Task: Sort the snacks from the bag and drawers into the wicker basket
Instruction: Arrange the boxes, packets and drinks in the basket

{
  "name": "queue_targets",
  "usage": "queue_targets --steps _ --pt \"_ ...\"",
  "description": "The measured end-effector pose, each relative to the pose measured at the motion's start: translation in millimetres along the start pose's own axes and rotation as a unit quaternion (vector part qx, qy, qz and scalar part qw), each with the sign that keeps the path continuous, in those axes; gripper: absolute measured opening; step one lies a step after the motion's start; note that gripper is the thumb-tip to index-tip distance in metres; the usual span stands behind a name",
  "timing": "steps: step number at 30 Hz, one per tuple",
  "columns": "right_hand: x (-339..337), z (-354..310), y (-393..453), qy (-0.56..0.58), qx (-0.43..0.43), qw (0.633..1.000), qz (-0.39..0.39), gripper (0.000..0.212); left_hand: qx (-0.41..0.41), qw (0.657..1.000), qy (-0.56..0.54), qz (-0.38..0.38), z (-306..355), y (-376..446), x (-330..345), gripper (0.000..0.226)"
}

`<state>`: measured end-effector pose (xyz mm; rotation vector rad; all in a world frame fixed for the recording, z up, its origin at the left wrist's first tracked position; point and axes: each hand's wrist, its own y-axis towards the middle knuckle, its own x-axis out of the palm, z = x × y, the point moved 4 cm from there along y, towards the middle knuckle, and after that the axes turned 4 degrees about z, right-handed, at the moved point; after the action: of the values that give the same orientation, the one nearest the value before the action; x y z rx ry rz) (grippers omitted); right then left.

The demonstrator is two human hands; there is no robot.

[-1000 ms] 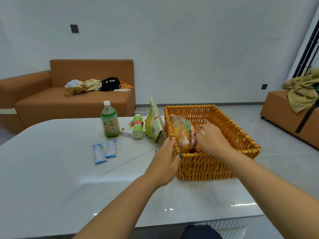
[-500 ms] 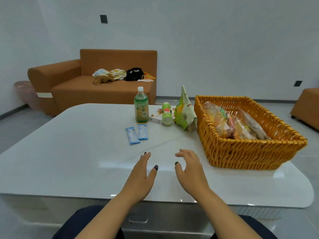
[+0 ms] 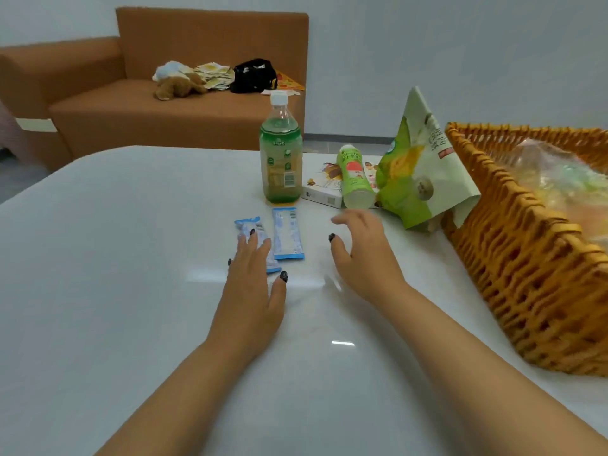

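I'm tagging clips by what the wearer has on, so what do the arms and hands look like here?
Both forearms are bare, with no sleeves in view. The left hand and the right hand have dark-painted fingernails; I cannot read any pattern on them. No rings, watch, bracelets or gloves show in this view.

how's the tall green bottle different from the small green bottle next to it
The tall green bottle stands upright on the table; the small green bottle is tilted, resting on the flat white box. The tall one is clear plastic with green liquid showing and a plain green label; the small one is opaque light green with a red picture. The tall one is clearly larger. Both have white caps, and neither hand touches either.
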<state>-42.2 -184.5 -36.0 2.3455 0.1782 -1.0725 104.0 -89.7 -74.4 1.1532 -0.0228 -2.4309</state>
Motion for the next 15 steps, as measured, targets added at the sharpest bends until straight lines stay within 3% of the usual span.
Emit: queue_targets --steps 4,8,11,15 --pt "28.3 5.8 22.1 0.015 -0.02 1.0 0.014 0.036 0.015 1.0 0.001 0.015 -18.3 11.6 -3.2 0.062" --pt "57.9 7.7 -1.1 -0.021 0.001 0.993 -0.112 0.048 -0.012 1.0 0.005 0.015 -27.2 19.4 0.3 0.063" --pt "55.8 9.6 -10.9 -0.008 0.011 0.995 -0.101 0.045 -0.017 0.999 0.042 -0.007 -20.3 12.8 1.5 0.066" --pt "47.3 18.1 -18.0 0.079 0.111 0.989 -0.063 0.043 -0.044 0.998 0.051 -0.02 -11.5 2.3 -7.9 0.06"
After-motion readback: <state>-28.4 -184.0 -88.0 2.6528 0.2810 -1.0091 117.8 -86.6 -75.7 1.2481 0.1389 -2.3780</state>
